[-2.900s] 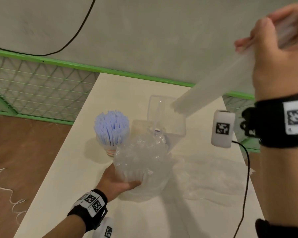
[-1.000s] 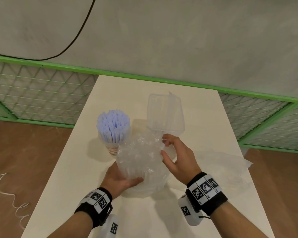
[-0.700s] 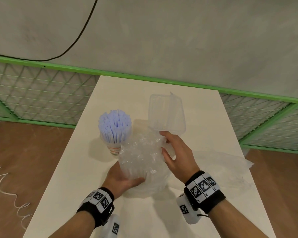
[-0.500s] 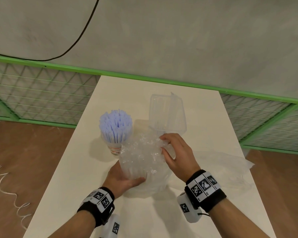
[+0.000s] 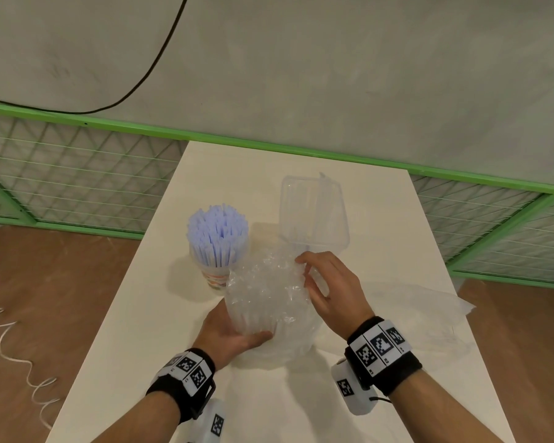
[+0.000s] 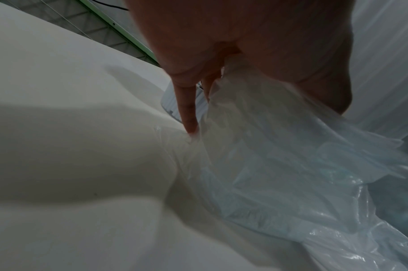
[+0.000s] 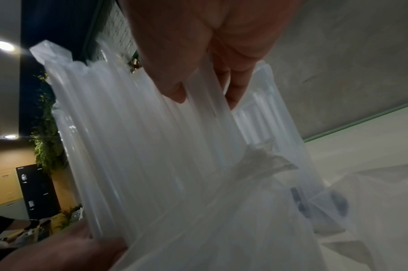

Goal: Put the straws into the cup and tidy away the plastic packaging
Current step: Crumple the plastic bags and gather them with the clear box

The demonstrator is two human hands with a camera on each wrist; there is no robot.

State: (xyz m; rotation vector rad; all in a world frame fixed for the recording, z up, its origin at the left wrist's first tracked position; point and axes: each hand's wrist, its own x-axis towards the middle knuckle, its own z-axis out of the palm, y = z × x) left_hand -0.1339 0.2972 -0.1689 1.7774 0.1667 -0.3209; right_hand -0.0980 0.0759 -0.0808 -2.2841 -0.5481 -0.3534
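Fingertips of the right hand pinch the crumpled top of the plastic packaging, and in the right wrist view two fingers close on the long clear tubes of the packaging. The left hand grasps the lower part of the same bundle from 7 o'clock, with the thumb lying across its front. In the left wrist view one finger points down to the table beside the thin film; the other fingers are hidden behind the plastic. The bundle stands nearly upright at the middle of the white table, held between both hands.

At 11 o'clock from the bundle, just beside it, stands the cup, filled with pale blue straws that stand upright. At 1 o'clock, just behind the right fingertips, is a clear plastic box. At 3 o'clock a flat sheet of clear film lies on the table and hangs over its edge. Both wrists wear black bands with square printed markers. Behind the table runs a green mesh fence, and a black cable hangs on the grey wall.
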